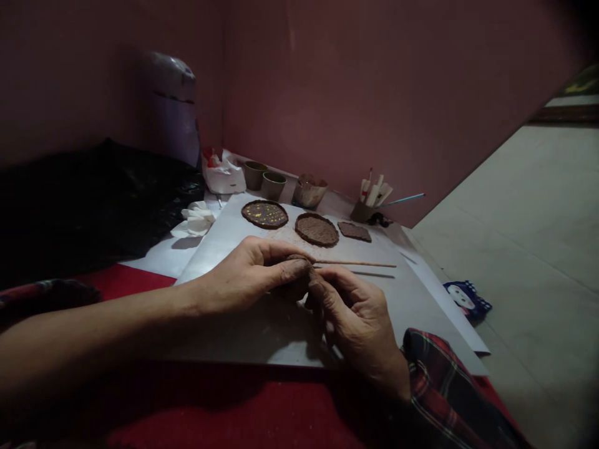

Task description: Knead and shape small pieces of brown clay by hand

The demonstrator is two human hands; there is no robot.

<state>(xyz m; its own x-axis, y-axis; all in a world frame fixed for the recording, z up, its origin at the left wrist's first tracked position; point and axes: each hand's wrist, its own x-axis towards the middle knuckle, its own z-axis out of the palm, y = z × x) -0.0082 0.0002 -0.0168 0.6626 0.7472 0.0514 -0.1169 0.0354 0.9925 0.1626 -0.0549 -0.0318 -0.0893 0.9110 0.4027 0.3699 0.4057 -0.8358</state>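
Note:
My left hand [262, 274] is closed, thumb and fingers around a small lump of brown clay [296, 289] that is mostly hidden. From the right, my right hand [353, 312] pinches at the same lump with bent fingers. Brown smears cover the fingertips. A thin brown stick [360, 264] runs rightward from just behind the fingertips, with a dark line below it. Beyond the hands, a round clay piece with yellow specks [264, 214], a plain round clay piece [317, 230] and a small rectangular clay slab [354, 232] lie on the white sheet [224, 340].
Behind stand two cups [274, 186], a glass jar [309, 191] with brown residue and a holder of tools [369, 202]. At left are crumpled tissue [194, 219], a black plastic bag [93, 206] and a tall wrapped object [175, 109]. A pink wall [350, 93] rises behind.

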